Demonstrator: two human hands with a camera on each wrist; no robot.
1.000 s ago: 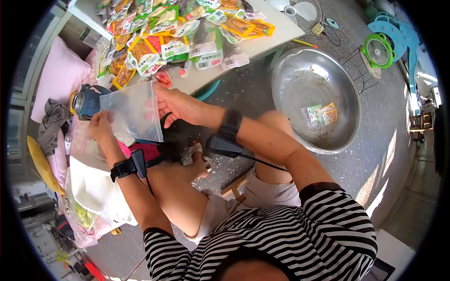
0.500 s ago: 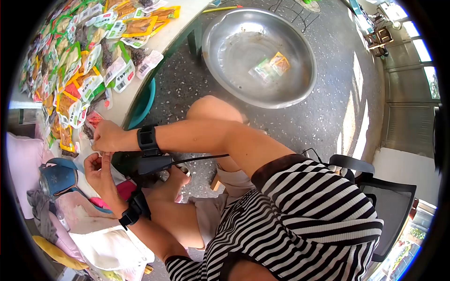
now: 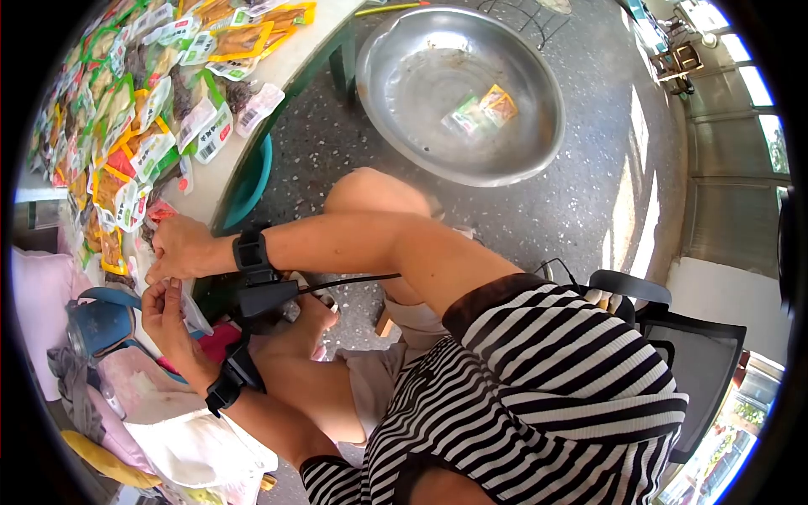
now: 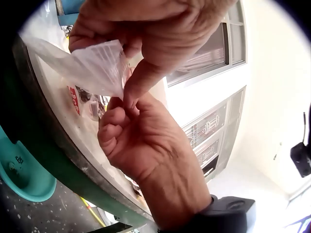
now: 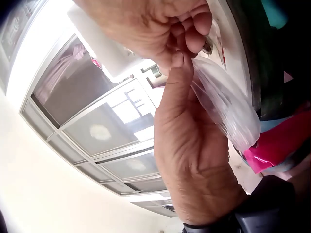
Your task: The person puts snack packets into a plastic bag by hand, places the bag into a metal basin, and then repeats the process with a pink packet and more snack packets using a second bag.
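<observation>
A clear plastic bag (image 4: 99, 68) is pinched at its edge between two hands whose fingertips meet. In the head view the left hand (image 3: 172, 324) is below the right hand (image 3: 181, 248), beside the table edge. The left hand's thumb presses the film, seen in the right wrist view, where the bag (image 5: 228, 102) hangs bunched beside that hand (image 5: 187, 131). The right hand (image 4: 141, 136) has its fingers curled in, with thumb and finger on the bag's edge. Most of the bag is hidden by the hands in the head view.
Many sealed food packets (image 3: 126, 126) cover the table (image 3: 220, 172) at upper left. A metal basin (image 3: 421, 143) with a couple of packets (image 3: 497, 105) stands on the floor. A teal tub (image 3: 252, 185) sits under the table edge; a blue container (image 3: 105, 324) stands at left.
The bag was spread flat between two separated hands; now the hands are together at its edge. The head view has swung right, and the hands have shifted slightly left since half a second ago.
</observation>
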